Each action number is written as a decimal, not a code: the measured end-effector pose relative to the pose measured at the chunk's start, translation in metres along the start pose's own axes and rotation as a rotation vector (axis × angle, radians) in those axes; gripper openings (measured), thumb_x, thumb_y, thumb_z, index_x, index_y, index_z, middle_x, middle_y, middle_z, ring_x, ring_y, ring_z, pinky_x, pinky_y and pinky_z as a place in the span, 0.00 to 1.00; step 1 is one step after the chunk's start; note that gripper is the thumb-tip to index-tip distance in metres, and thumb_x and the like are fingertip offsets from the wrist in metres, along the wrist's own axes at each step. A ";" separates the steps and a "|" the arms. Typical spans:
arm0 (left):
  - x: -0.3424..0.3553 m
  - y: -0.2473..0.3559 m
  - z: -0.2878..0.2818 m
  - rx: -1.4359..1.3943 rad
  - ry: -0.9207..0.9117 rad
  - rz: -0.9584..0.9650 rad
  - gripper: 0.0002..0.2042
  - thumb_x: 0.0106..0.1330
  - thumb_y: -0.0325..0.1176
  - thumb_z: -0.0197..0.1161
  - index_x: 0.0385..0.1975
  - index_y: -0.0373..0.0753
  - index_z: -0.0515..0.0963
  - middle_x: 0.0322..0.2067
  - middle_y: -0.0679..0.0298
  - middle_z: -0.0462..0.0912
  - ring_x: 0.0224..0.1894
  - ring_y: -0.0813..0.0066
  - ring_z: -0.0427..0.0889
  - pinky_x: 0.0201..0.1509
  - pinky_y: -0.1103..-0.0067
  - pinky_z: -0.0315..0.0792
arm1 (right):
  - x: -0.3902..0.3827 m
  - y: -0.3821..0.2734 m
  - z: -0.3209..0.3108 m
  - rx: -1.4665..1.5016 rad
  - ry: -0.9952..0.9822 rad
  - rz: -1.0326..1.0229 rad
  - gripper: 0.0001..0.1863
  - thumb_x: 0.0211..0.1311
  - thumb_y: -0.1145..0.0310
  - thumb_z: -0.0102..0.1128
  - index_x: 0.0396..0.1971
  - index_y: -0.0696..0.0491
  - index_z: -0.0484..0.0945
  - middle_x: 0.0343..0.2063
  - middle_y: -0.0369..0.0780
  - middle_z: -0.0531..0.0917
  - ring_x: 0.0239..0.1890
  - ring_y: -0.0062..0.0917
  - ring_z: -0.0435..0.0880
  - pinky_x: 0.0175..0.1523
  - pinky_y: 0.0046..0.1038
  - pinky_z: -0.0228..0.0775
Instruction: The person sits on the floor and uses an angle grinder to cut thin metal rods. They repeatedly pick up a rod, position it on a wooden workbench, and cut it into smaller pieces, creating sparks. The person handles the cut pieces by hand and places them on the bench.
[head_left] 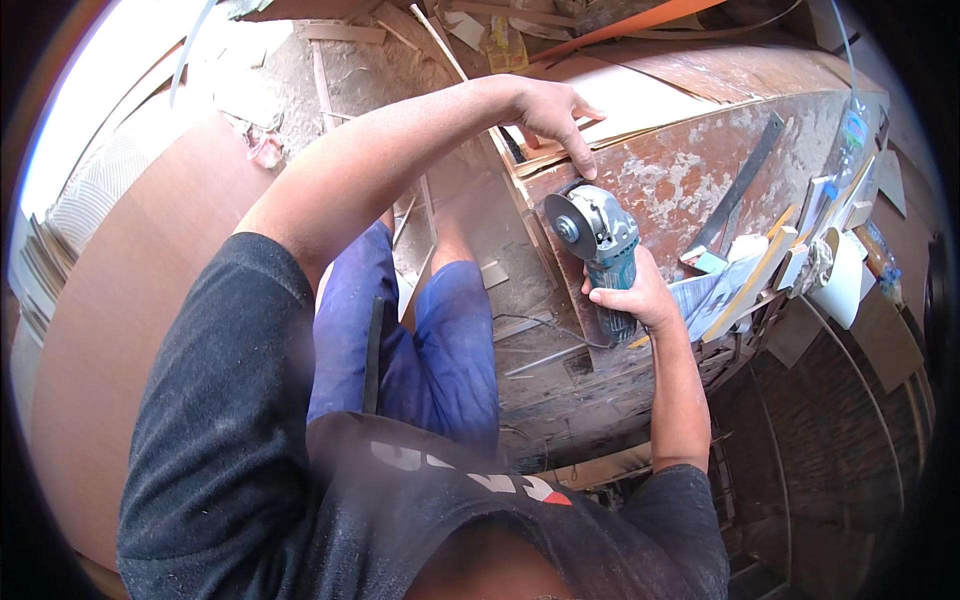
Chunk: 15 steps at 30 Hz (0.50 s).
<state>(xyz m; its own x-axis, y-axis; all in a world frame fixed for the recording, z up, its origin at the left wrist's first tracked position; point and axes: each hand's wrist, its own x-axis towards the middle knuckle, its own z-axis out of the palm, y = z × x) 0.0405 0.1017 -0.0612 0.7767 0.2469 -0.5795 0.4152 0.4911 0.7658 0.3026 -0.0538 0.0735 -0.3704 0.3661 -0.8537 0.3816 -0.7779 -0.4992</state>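
Observation:
My right hand (640,295) is closed round the teal body of an angle grinder (613,265). Its grey metal head and dark round disc (567,227) point up and to the left. The grinder is over the near left corner of a worn reddish-brown workbench (700,170). Just beyond it, my left hand (553,115) rests with fingers apart on the edge of thin pale wooden sheets (620,98). One finger reaches down close to the grinder's head; whether it touches is hard to tell.
A dark flat metal strip (740,185) lies across the bench. Papers, wood offcuts and a plastic bottle (852,130) crowd its right side. A large curved brown panel (150,290) stands at the left. Wood scraps litter the floor (370,75) beyond my legs.

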 end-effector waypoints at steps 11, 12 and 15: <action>-0.002 0.002 0.000 -0.013 -0.010 -0.024 0.59 0.42 0.51 0.86 0.79 0.42 0.65 0.71 0.45 0.73 0.67 0.54 0.80 0.66 0.62 0.81 | -0.001 -0.001 0.008 0.050 0.012 0.008 0.29 0.44 0.64 0.83 0.46 0.59 0.80 0.35 0.37 0.86 0.37 0.23 0.88 0.46 0.28 0.80; -0.002 0.003 0.000 -0.014 -0.011 -0.025 0.59 0.42 0.51 0.86 0.79 0.42 0.65 0.71 0.45 0.73 0.67 0.54 0.80 0.66 0.62 0.81 | -0.001 -0.001 0.008 0.053 0.013 0.005 0.29 0.44 0.64 0.83 0.46 0.59 0.80 0.35 0.37 0.86 0.37 0.23 0.88 0.46 0.28 0.80; -0.003 0.004 0.000 0.003 -0.003 -0.033 0.59 0.42 0.50 0.86 0.79 0.42 0.65 0.72 0.44 0.72 0.68 0.53 0.79 0.67 0.61 0.80 | -0.001 0.000 0.008 0.069 0.017 0.007 0.30 0.44 0.64 0.83 0.47 0.59 0.80 0.36 0.37 0.85 0.37 0.23 0.88 0.46 0.28 0.80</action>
<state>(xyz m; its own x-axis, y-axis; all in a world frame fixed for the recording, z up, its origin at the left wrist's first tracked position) 0.0399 0.1028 -0.0569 0.7640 0.2280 -0.6036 0.4420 0.4965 0.7470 0.2960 -0.0585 0.0757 -0.3537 0.3685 -0.8597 0.3246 -0.8136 -0.4823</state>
